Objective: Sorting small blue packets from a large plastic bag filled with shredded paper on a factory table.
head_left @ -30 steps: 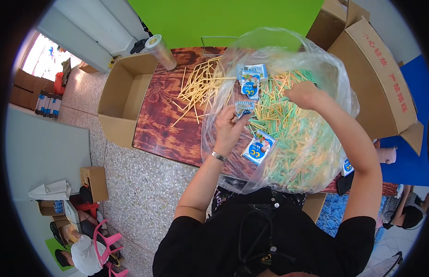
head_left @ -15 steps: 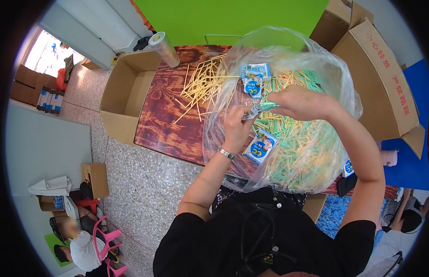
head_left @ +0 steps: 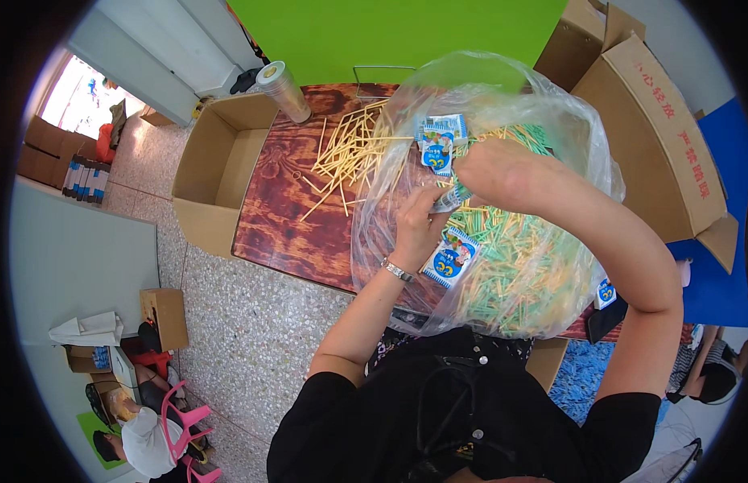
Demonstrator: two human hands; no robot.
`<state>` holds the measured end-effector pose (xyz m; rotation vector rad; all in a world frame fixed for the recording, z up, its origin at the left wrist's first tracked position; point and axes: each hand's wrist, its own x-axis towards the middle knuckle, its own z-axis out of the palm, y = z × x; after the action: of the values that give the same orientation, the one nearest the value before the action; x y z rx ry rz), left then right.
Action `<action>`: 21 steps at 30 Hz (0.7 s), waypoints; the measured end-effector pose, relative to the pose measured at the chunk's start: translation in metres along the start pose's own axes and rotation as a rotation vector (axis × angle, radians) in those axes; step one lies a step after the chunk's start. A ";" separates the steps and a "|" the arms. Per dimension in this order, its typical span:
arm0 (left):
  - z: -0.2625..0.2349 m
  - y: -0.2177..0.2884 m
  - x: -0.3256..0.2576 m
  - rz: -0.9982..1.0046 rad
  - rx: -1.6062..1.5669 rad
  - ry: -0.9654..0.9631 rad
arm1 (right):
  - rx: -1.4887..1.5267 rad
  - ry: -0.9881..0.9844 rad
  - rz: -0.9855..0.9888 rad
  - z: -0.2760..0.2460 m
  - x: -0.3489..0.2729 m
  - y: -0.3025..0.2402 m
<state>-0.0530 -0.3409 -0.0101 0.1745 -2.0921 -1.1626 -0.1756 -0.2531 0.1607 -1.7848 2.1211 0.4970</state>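
My left hand (head_left: 418, 229) and my right hand (head_left: 502, 173) meet over the big clear plastic bag (head_left: 551, 121) that lies on the dark red-brown wooden table (head_left: 285, 217). Both hands close on one small clear packet of sticks (head_left: 450, 197), the left pinching its near end from below, the right wrapped over its far end. The packet sits between my palms, just above the heap of thin green and yellow sticks (head_left: 519, 266) inside the bag. A blue and white printed card (head_left: 450, 259) lies just beside my left wrist; another like it (head_left: 440, 143) rests further back in the bag. Loose pale yellow sticks (head_left: 350, 157) spread on the table to the left, near an open cardboard box (head_left: 217, 173).

To do this well, I judge I should keep both pinches firm but light, since the film looks slippery and the sticks thin, and hold the packet over the bag so that anything dropped lands back in the heap.
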 end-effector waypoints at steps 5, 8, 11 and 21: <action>0.006 -0.023 -0.006 -0.096 -0.155 -0.115 | 0.138 0.272 -0.129 0.007 -0.006 0.016; 0.011 -0.033 -0.008 -0.397 -0.595 -0.120 | 0.517 0.411 -0.187 0.011 -0.021 0.031; 0.007 -0.024 0.002 -0.555 -0.708 -0.188 | 0.721 0.503 -0.122 0.054 -0.011 0.042; -0.008 -0.063 0.012 -0.200 -0.195 -0.199 | 0.630 0.970 -0.116 0.111 0.041 0.028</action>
<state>-0.0699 -0.3886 -0.0505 0.1859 -2.1527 -1.5522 -0.2073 -0.2328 0.0450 -1.8804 2.2540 -1.1726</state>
